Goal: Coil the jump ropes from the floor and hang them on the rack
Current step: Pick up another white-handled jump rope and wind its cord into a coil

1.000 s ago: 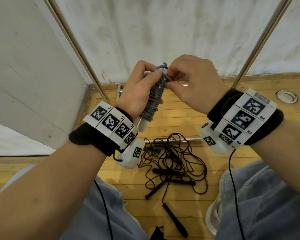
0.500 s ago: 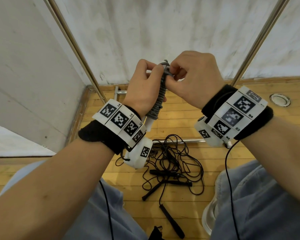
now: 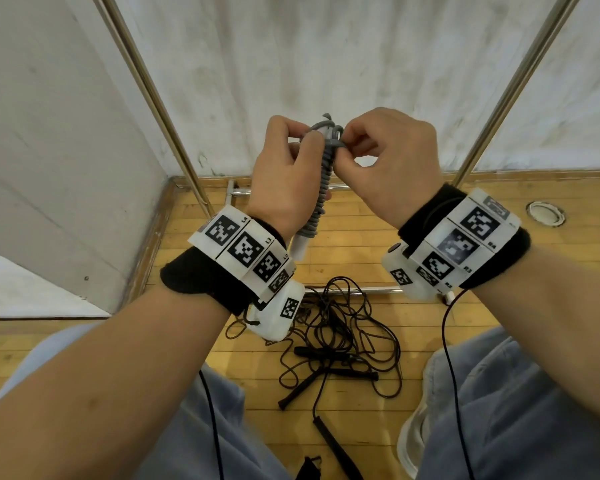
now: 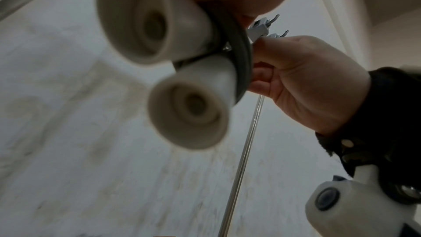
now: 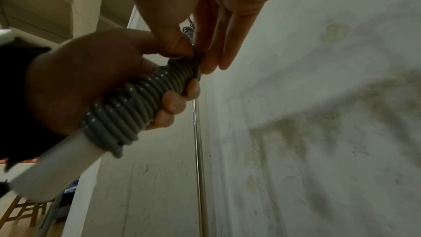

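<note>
A grey jump rope (image 3: pixel 321 188) is wound in tight turns round its two white handles (image 4: pixel 154 17). My left hand (image 3: pixel 291 161) grips this bundle upright at chest height. My right hand (image 3: pixel 350 147) pinches the rope's last loop at the top of the bundle. In the right wrist view the grey coil (image 5: pixel 136 104) sits inside the left fist, with a white handle (image 5: pixel 56 165) sticking out below. Tangled black jump ropes (image 3: pixel 340 337) with black handles lie on the wooden floor beneath my hands. The rack's metal poles (image 3: pixel 153 98) (image 3: pixel 510 88) slant up on both sides.
The rack's base bar (image 3: pixel 361 289) lies on the floor behind the black ropes. White walls stand close ahead and to the left. A round floor fitting (image 3: pixel 545 213) is at the right. My knees and a white shoe (image 3: pixel 413 438) flank the rope pile.
The bundle has turned from tilted to nearly upright and both hands have drawn closer together. The right fingers have stayed working at the top loop.
</note>
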